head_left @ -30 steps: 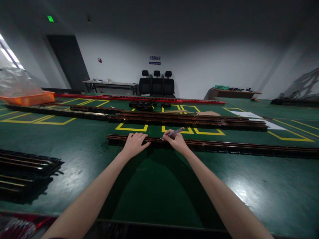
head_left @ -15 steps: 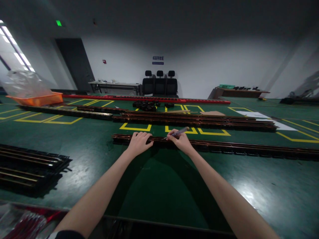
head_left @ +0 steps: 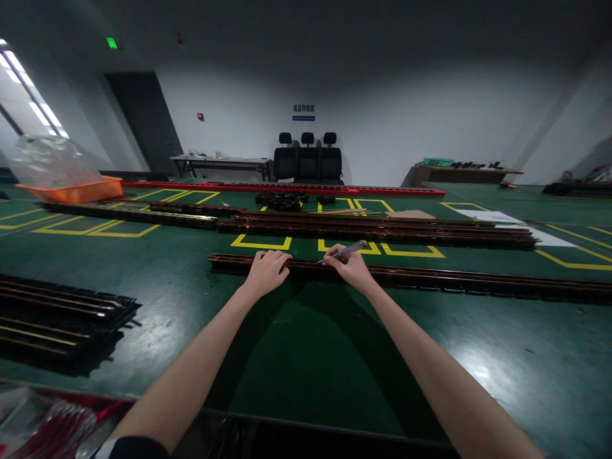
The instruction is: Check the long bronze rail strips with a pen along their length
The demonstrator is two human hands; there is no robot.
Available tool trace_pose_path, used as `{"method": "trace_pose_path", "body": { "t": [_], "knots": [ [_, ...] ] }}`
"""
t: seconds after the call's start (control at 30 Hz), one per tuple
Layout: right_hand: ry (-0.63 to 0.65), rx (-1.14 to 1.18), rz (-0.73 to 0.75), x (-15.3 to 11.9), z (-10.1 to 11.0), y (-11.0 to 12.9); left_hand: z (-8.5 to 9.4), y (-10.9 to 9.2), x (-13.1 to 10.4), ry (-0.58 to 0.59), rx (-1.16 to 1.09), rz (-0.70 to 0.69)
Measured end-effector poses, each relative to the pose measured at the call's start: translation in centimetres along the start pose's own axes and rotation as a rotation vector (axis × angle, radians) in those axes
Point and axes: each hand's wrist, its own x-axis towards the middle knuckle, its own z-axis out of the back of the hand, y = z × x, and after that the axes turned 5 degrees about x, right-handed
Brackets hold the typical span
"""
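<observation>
A long dark rail with copper-coloured strips [head_left: 459, 279] lies across the green tabletop in front of me. Near its left end my left hand [head_left: 268, 270] rests over it, fingers across the top and thumb at the near side. My right hand [head_left: 351, 266] pinches a slim pen-like tool [head_left: 348, 250] with a translucent handle. The tool's thin tip points down and left at the rail's top, between my hands. Whether the tip touches the rail is too small to tell.
More copper-lined rails [head_left: 382, 231] lie bundled behind, with a black stack of rails [head_left: 57, 325] at left. An orange crate [head_left: 76, 190] holds a clear plastic bag. Dark parts [head_left: 280, 201], paper sheets [head_left: 492, 217] and a long red rail [head_left: 373, 190] sit farther back.
The rail under my hands has slid slightly left. My right hand with the tool sits a little farther right in the view, and the camera view has shifted slightly.
</observation>
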Motion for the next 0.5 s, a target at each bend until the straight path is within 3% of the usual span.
{"method": "trace_pose_path", "body": {
  "t": [0.33,0.5],
  "knots": [
    [-0.054,0.031,0.004,0.1,1.0,0.0,0.1,-0.1,0.0,0.037,-0.020,-0.002],
    [0.022,0.073,0.007,-0.1,0.0,0.2,0.1,-0.2,-0.1,0.027,-0.005,-0.003]
  ]
}}
